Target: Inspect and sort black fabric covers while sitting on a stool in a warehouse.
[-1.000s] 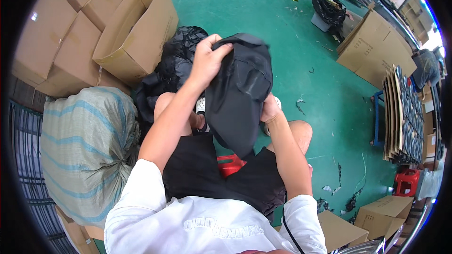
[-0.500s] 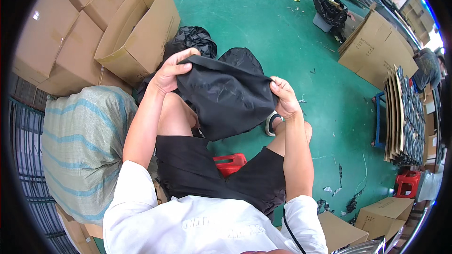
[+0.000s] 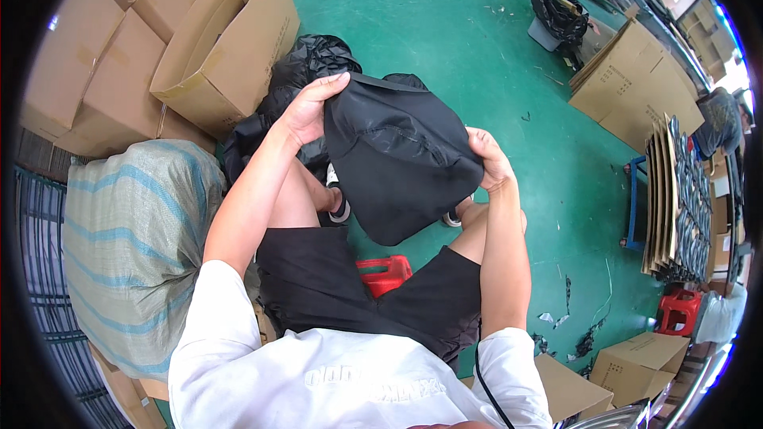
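A piece of smooth black fabric [image 3: 401, 167], like a bag or cover, is stretched between my hands above my knees. My left hand [image 3: 312, 114] pinches its upper left edge, with the thumb along the top. At its right edge my right hand [image 3: 491, 160] grips the cloth, thumb on the near face. The lower part hangs in a rounded point between my legs. What kind of article it is, I cannot tell. Behind it, black plastic bags [image 3: 314, 59] lie on the floor, partly hidden by the cloth and my left arm.
An open cardboard box [image 3: 238, 52] and stacked cartons [image 3: 103, 56] stand at the left. Beside my left arm bulges a striped woven sack [image 3: 131, 246]. A red stool [image 3: 383, 274] shows between my legs. Flattened cardboard [image 3: 636, 83] and a blue trolley [image 3: 633, 202] are at the right.
The black fabric has tilted and shifted slightly right, its lower edge hanging more to a point. My left hand has moved right and a little up; my right hand has moved slightly right.
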`<state>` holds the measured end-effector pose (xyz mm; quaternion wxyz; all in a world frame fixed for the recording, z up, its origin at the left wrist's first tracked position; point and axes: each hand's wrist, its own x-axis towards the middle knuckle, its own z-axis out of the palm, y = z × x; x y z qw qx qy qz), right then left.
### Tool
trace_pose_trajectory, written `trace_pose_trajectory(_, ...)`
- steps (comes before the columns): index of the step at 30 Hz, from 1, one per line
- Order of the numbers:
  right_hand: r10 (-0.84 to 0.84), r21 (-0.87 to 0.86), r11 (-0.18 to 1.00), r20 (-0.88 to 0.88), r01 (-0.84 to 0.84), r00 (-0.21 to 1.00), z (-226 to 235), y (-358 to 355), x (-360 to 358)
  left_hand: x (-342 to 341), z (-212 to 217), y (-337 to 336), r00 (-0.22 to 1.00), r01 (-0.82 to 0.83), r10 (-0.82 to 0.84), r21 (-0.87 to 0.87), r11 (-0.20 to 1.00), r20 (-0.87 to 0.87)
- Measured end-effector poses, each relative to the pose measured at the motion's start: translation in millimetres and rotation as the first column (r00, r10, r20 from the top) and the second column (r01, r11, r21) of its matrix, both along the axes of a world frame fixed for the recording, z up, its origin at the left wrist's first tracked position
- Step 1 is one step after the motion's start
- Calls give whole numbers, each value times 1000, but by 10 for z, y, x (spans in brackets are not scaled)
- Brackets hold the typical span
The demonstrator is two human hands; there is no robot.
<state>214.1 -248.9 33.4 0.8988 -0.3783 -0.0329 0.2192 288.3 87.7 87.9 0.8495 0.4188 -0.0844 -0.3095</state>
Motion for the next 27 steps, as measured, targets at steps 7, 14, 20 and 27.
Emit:
trace_pose_trajectory(7, 134, -205, 970, 10, -129, 991, -47, 11, -181, -184, 312, 52, 993, -120, 118, 65, 991, 28)
trace_pose_trajectory(14, 628, -384, 750, 159, -539, 761, 72, 224, -666, -712, 111, 688, 753, 424, -569, 418, 803, 329)
trace_pose_trajectory(20, 219, -452, 868, -21, -205, 976, -111, 198, -552, -727, -144, 583, 918, 250, -372, 526, 813, 139)
trace_pose_trajectory(27, -134, -704, 689, 112, 174, 985, -311, 23, 405, 274, -586, 210, 934, 111, -283, 574, 811, 219)
